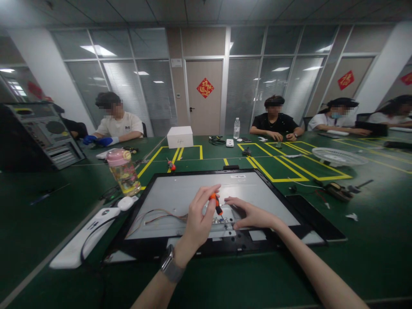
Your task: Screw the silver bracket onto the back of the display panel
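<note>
My left hand (201, 212), a watch on its wrist, is closed round the handle of an orange and black screwdriver (219, 207). The shaft points down at a small metal part with connectors, low on the back of a flat screen panel (180, 189). My right hand (252, 213) rests just right of the tip, thumb and fingers spread, touching the panel near that part. Thin wires (157, 211) run leftward across the grey back from under my left hand. The exact spot under the tip is too small to make out.
Left of the panel are a white power strip (85, 238) and a pink-lidded bottle (124, 174). A black slab (317, 216) and a power tool (337, 190) lie to the right. Behind stand a white box (180, 137) and a water bottle (237, 128). Several people sit across the table.
</note>
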`<state>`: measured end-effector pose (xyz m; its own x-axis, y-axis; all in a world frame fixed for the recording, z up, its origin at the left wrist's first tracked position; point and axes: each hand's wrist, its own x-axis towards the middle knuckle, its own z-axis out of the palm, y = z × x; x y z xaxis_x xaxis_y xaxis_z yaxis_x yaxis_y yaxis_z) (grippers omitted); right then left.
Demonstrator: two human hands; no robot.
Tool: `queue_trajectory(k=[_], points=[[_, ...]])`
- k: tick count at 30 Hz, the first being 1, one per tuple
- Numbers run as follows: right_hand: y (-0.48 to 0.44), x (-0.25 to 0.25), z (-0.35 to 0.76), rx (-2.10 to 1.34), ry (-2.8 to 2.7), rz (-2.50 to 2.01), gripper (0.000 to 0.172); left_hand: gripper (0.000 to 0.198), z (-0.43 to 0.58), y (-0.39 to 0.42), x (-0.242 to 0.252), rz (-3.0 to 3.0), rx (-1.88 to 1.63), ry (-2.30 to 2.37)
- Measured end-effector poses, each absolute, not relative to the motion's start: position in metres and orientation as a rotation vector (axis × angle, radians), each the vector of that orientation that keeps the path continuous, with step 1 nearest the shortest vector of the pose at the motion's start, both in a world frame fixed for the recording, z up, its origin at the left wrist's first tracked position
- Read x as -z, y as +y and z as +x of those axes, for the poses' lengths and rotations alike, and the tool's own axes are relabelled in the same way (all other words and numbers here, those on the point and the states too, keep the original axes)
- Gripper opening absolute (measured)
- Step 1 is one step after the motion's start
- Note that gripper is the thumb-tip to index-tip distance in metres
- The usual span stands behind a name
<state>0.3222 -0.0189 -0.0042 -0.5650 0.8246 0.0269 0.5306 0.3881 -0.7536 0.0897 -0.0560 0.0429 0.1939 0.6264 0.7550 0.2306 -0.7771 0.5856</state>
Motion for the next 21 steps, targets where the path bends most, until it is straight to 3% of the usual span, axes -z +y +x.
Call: queue_trajectory(k=[5,10,14,21], points=[[-0.0192,0.0037,0.3219,-1.001,-2.259,-1.163,0.086,0.021,0.0894,-0.0555,-0.0431,2.152,-1.704,0.877],[-0.0199,0.0024,0.3215,-1.011,-2.251,-1.176,0.085,0.034,0.0879,-0.0550,-0.0419,2.085,-1.558,0.793],[-0.0208,0.0008,0.3211,-1.008,-2.245,-1.178,0.084,0.025,0.0887,-0.0537,-0.0415,2.103,-1.614,0.858],[-0.0209,0.0002,0.3211,-1.024,-2.243,-1.191,0.084,0.028,0.0867,-0.0538,-0.0453,2.078,-1.605,0.880]])
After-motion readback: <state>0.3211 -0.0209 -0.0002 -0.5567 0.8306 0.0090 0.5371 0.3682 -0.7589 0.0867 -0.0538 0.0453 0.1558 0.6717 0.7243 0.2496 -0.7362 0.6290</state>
